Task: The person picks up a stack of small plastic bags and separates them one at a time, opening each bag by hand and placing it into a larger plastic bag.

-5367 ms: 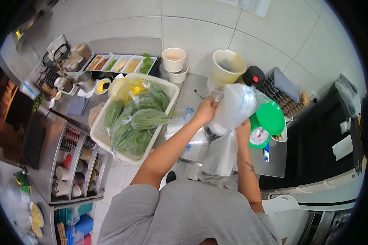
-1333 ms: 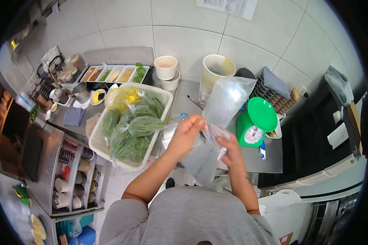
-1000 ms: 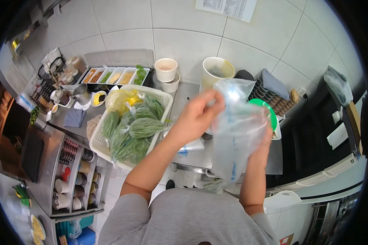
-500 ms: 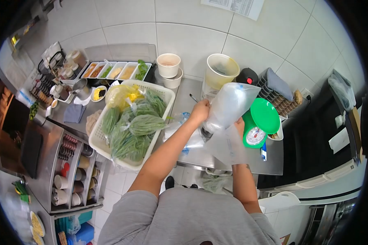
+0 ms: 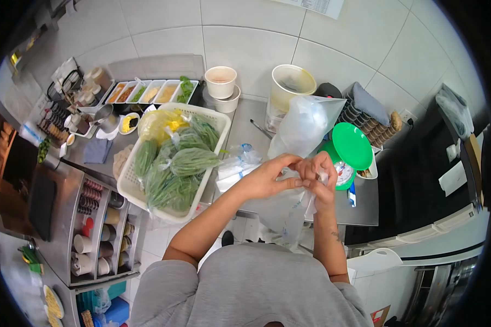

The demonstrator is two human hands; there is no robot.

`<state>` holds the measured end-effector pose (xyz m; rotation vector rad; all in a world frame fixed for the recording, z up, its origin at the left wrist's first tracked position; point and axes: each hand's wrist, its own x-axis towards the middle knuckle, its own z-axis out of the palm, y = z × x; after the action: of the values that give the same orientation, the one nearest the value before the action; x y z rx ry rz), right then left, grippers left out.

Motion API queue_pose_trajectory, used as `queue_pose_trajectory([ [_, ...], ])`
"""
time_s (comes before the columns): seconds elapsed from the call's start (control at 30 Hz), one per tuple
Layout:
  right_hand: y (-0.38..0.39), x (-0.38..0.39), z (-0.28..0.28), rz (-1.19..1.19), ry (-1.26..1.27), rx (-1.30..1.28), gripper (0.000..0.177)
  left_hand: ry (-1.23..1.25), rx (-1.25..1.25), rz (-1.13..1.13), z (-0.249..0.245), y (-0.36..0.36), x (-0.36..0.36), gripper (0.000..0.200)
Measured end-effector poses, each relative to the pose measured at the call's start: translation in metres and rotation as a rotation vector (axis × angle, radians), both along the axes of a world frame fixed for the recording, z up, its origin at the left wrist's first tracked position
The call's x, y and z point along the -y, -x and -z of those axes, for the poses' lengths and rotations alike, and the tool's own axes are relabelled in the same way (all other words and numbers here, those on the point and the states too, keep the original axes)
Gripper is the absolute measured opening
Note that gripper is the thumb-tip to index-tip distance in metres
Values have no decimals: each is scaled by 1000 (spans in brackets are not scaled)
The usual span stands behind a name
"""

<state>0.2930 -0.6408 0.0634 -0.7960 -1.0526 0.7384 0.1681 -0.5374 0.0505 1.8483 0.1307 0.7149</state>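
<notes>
In the head view, my left hand [image 5: 275, 175] and my right hand [image 5: 319, 179] meet at the front of the counter. Both are closed on a translucent plastic bag [image 5: 303, 128]. The bag's puffed part stands behind my hands; a loose part hangs below them, past the counter edge. The fingers of my right hand are curled tight around gathered plastic, while my left pinches it with thumb and fingers. Just beyond my right hand is a green kitchen scale [image 5: 352, 147] with a round dial, partly hidden. Flat clear bags [image 5: 237, 166] lie left of my left hand.
A white basket [image 5: 126, 191] of bagged green vegetables [image 5: 174, 169] takes up the left side. Stacked tubs [image 5: 221, 82], a large bucket [image 5: 281, 101] and a black pen [image 5: 261, 128] are farther back. A blue-handled tool [image 5: 352, 195] lies beside the scale.
Both hands have come together and down toward me, gathering the bag between them. The pen, earlier at my left hand, now lies on the counter. The view has shifted slightly.
</notes>
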Motion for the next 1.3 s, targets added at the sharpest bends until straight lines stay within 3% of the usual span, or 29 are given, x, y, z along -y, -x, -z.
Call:
queue_pose_trajectory([
  [0.13, 2, -14, 1, 49, -88, -30, 30, 295, -140, 110, 8, 5, -9, 18],
  [0.23, 10, -13, 0, 126, 44, -92, 38, 59, -204, -134, -6, 18, -3, 17],
  [0.33, 14, -10, 3, 141, 201, -120, 43, -15, -177, -305, 0, 23, -4, 20],
  [0.43, 18, -5, 4, 85, 311, -209, 40, -69, 132, -434, 0, 17, 1, 26],
  [0.63, 21, -4, 8, 44, 361, -298, 32, -134, -237, -434, -9, 24, 7, 24],
  [0.73, 22, 3, 9, 9, 238, -339, 26, 68, 73, -425, -1, 13, 12, 23],
  [0.8, 24, 11, 7, -53, 190, -493, 19, 558, 258, -270, -12, 8, 16, 20],
  [0.83, 20, 10, 10, -105, 173, -506, 19, 803, 347, -184, -18, 7, 17, 19],
  [0.9, 6, 11, 22, -207, 138, -532, 20, 998, 429, 128, -14, 15, 10, 16],
  [0.93, 0, 14, 24, -143, 241, -380, 22, 1088, 469, 288, -12, 20, 4, 15],
  [1.0, -16, 22, 29, -16, 433, -71, 26, 981, 334, 485, -9, 32, -13, 14],
  [1.03, -38, 30, 37, -123, 348, -87, 29, 923, 270, 580, -9, 35, -18, 15],
  [1.1, -81, 45, 56, -338, 179, -117, 34, 371, 134, 370, -24, 34, -5, 14],
  [1.13, -73, 42, 36, -232, 54, -224, 31, 96, 61, 261, -35, 33, 3, 13],
  [1.17, -67, 40, 12, -123, -67, -333, 27, 149, 41, 172, -49, 28, 5, 13],
  [1.23, -57, 18, -39, 221, 52, -606, 23, 221, 97, -68, -84, 9, 3, 14],
  [1.27, -63, 1, -69, 343, 138, -184, 22, 233, 174, -221, -101, -4, -4, 15],
  [1.3, -71, -17, -88, 449, 217, 243, 21, 167, 96, -332, -111, -16, -18, 16],
])
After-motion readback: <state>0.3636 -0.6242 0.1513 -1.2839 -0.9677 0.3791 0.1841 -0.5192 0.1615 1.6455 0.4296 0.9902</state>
